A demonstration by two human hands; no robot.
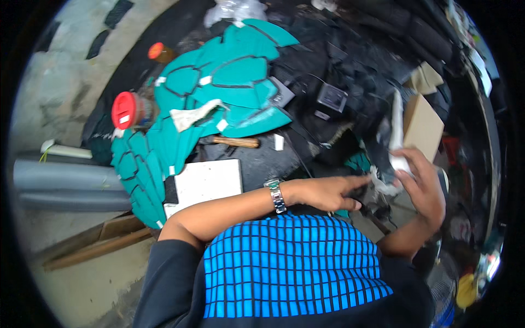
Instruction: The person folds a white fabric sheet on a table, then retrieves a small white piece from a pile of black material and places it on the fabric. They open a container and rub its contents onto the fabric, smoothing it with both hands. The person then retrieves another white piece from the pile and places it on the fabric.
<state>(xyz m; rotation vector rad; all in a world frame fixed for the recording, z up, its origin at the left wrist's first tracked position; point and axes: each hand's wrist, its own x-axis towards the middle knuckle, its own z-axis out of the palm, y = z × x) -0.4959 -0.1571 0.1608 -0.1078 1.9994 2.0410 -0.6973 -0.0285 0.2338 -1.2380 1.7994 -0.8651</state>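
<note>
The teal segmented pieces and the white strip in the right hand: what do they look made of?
Teal segmented pieces: probably foam sheet, matte, cut into panels with dark seams between them. White strip held by the right hand: looks like thin paper or plastic; too blurred to tell which.

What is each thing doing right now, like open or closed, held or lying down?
Left hand: reaching across, fingers stretched, holding nothing.
Right hand: closed around the white tube.
White tube: held upright.
Red-capped jar: capped, lying on its side.
Teal foam pieces: taped together, spread on the table.
White board: lying flat.
Cardboard box: closed, as far as shows.
</note>
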